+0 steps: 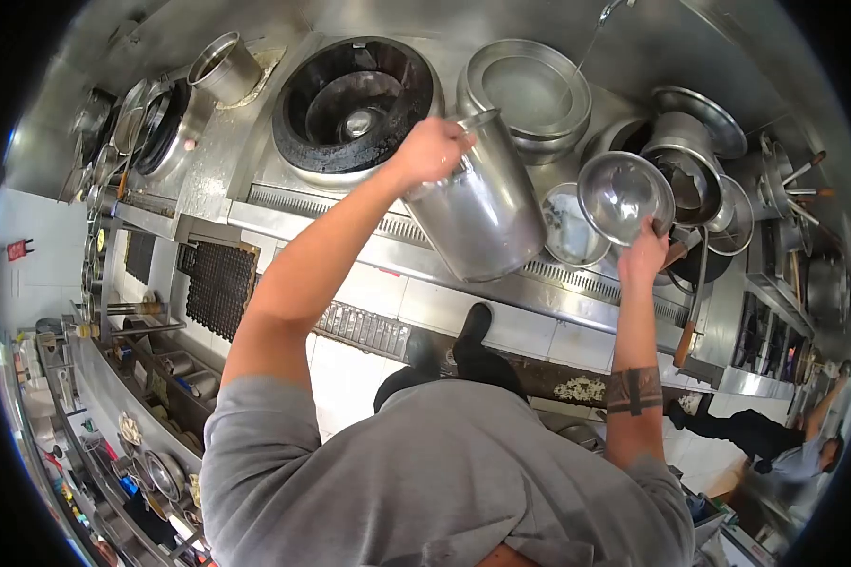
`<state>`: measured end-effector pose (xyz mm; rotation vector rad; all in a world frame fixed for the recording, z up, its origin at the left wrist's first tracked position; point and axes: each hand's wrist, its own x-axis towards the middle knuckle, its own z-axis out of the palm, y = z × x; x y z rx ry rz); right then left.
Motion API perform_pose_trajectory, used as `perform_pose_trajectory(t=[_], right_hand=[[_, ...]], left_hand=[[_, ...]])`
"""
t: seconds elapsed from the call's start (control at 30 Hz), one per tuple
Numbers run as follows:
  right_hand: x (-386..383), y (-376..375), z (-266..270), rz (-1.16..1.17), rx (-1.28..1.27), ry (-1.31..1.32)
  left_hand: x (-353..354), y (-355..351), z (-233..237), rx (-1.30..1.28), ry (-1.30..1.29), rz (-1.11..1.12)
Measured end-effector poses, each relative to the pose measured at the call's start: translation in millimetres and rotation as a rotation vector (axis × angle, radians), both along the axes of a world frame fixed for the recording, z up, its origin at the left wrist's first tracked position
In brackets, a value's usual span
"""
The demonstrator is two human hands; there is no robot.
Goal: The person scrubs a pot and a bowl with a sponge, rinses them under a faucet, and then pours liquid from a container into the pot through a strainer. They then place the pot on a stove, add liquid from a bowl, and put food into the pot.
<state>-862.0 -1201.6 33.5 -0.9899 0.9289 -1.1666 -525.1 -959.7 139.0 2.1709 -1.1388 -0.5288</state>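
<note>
A tall stainless steel pot (490, 213) is tilted in front of me, over the counter's front edge. My left hand (435, 151) is closed on its upper rim. My right hand (644, 253) grips the near edge of a shiny round steel bowl (624, 194), with the thumb on the rim. Just left of the bowl is another metal bowl (574, 230), partly covered by it. Behind the tall pot, a wide round steel pot (528, 80) holds water, and a thin stream runs into it from a tap (612, 9).
A wok burner (355, 104) with a black ring sits at back left, beside a smaller steel pot (225, 68). Stacked pans (695, 184) and wooden-handled tools (695, 312) crowd the right. Another person (775, 439) is at far right. Food scraps (581, 388) lie on the floor.
</note>
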Motion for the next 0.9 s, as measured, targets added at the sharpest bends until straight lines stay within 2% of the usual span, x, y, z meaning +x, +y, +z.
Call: perform_pose_trajectory(t=[0.07, 0.13, 0.23, 0.43, 0.67, 0.8, 0.9], right_hand=[[-12.9, 18.4, 16.0, 0.009, 0.132, -0.006], [-21.9, 32.7, 26.4, -0.003, 0.147, 0.037], [-29.9, 49.0, 35.9, 0.001, 0.174, 0.046], [-37.4, 48.1, 45.2, 0.028, 0.227, -0.014], [-32.1, 32.7, 32.8, 0.047, 0.198, 0.112], [-5.4, 18.8, 23.6, 0.101, 0.136, 0.130], [31.9, 1.3, 32.4, 0.057, 0.186, 0.128]], left_hand=[[20.9, 0.8, -4.3, -0.018, 0.351, 0.099], [43.3, 5.9, -19.2, -0.055, 0.415, 0.097], [72.9, 12.7, -51.0, -0.177, 0.741, 0.040], [83.3, 26.0, -104.2, -0.325, 0.969, 0.082], [61.4, 51.3, -154.8, -0.501, 1.256, 0.216], [53.9, 57.3, -175.7, -0.599, 1.310, 0.286], [49.0, 58.1, -211.4, -0.833, 1.427, 0.338]])
